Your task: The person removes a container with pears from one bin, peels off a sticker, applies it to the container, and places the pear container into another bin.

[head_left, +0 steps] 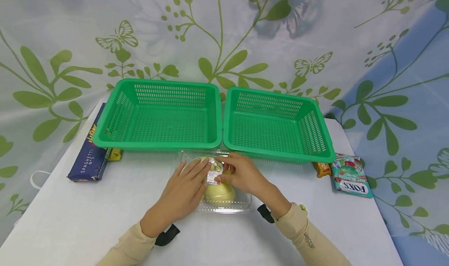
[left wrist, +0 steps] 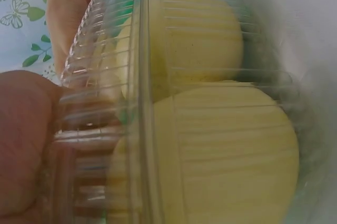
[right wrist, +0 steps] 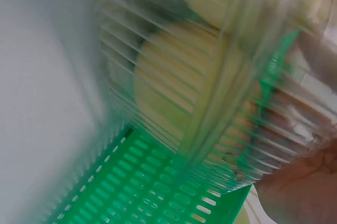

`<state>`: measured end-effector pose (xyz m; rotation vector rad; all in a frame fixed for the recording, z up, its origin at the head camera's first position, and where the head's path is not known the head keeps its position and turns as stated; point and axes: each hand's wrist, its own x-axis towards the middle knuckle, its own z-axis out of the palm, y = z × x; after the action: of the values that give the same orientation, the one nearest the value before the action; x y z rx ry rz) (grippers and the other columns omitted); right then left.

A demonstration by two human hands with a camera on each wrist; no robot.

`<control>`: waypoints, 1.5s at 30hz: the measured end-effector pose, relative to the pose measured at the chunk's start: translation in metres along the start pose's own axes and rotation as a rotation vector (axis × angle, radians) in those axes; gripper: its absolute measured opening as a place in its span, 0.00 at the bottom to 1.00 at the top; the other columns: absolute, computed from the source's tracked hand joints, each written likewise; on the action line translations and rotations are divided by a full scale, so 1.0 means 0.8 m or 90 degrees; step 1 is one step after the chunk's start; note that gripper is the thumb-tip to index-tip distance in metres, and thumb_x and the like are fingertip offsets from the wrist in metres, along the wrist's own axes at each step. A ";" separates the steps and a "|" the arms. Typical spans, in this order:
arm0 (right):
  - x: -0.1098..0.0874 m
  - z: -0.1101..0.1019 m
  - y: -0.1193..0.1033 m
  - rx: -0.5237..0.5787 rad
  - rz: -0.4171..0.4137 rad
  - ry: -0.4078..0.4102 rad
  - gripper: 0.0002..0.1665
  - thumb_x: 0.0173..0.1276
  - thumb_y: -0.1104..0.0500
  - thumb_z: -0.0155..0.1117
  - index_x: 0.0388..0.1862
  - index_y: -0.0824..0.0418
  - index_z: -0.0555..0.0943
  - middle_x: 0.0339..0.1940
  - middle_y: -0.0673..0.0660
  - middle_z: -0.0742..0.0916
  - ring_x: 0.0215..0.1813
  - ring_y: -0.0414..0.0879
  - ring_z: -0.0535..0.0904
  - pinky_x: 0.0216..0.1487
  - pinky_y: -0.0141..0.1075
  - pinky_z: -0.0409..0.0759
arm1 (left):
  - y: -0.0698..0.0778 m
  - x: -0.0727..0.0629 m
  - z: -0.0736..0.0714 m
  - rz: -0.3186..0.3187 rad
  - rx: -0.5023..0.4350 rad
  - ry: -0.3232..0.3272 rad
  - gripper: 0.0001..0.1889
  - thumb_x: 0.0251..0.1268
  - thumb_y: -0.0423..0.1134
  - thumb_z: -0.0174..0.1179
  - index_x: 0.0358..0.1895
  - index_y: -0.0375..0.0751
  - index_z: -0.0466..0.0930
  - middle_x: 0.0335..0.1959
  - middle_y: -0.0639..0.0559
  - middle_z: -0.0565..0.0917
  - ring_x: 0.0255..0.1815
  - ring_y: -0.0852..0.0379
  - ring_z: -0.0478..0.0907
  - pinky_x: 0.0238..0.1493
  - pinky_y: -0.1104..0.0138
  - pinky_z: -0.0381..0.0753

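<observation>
A clear plastic clamshell box (head_left: 242,206) lies on the white table, with pale yellow-green round fruits (head_left: 219,194) inside. On its lid is a white label (head_left: 212,176) with a fruit picture. My left hand (head_left: 184,190) rests on the lid's left side, fingers extended to the label. From the right, my right hand (head_left: 243,174) touches the label's edge, thumb and fingers apart and slightly bent. The left wrist view shows two fruits (left wrist: 226,150) through the ribbed wall; the right wrist view shows the same box side (right wrist: 174,81) close to a green basket.
Two green baskets, left (head_left: 168,145) and right (head_left: 280,153), stand side by side just behind the box. A blue spaghetti box (head_left: 87,161) and a small yellow packet (head_left: 114,154) lie at left. At right are an orange packet (head_left: 322,169) and a FOX'S candy bag (head_left: 350,176).
</observation>
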<state>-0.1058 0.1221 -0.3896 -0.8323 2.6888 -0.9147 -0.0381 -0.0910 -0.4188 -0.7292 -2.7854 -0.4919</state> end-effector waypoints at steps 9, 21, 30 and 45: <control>0.001 -0.003 -0.006 -0.020 -0.005 -0.033 0.38 0.58 0.49 0.76 0.68 0.56 0.78 0.30 0.49 0.81 0.30 0.36 0.72 0.32 0.26 0.73 | 0.002 0.003 0.000 -0.041 0.020 -0.028 0.28 0.76 0.49 0.53 0.75 0.45 0.67 0.78 0.44 0.67 0.78 0.41 0.63 0.78 0.36 0.55; -0.003 0.003 -0.007 -0.061 0.004 -0.037 0.36 0.63 0.46 0.73 0.69 0.54 0.78 0.24 0.46 0.75 0.27 0.37 0.67 0.28 0.27 0.66 | 0.004 0.005 -0.004 -0.097 -0.011 -0.066 0.29 0.77 0.53 0.51 0.77 0.53 0.64 0.80 0.49 0.63 0.81 0.42 0.57 0.69 0.27 0.59; -0.005 0.003 -0.008 -0.061 0.005 -0.022 0.35 0.63 0.47 0.73 0.68 0.54 0.78 0.25 0.46 0.75 0.26 0.37 0.67 0.28 0.27 0.66 | 0.007 0.008 -0.004 -0.111 -0.034 -0.053 0.27 0.75 0.50 0.54 0.74 0.51 0.68 0.79 0.48 0.65 0.80 0.42 0.59 0.67 0.26 0.61; -0.005 0.002 -0.006 -0.036 -0.019 -0.022 0.34 0.64 0.49 0.73 0.67 0.56 0.78 0.21 0.46 0.72 0.27 0.37 0.64 0.27 0.27 0.63 | 0.007 0.008 -0.002 -0.124 -0.043 -0.047 0.26 0.75 0.50 0.54 0.73 0.50 0.70 0.78 0.49 0.67 0.80 0.43 0.60 0.68 0.27 0.61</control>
<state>-0.0997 0.1206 -0.3885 -0.8936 2.6905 -0.8258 -0.0408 -0.0842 -0.4140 -0.5001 -2.9373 -0.6084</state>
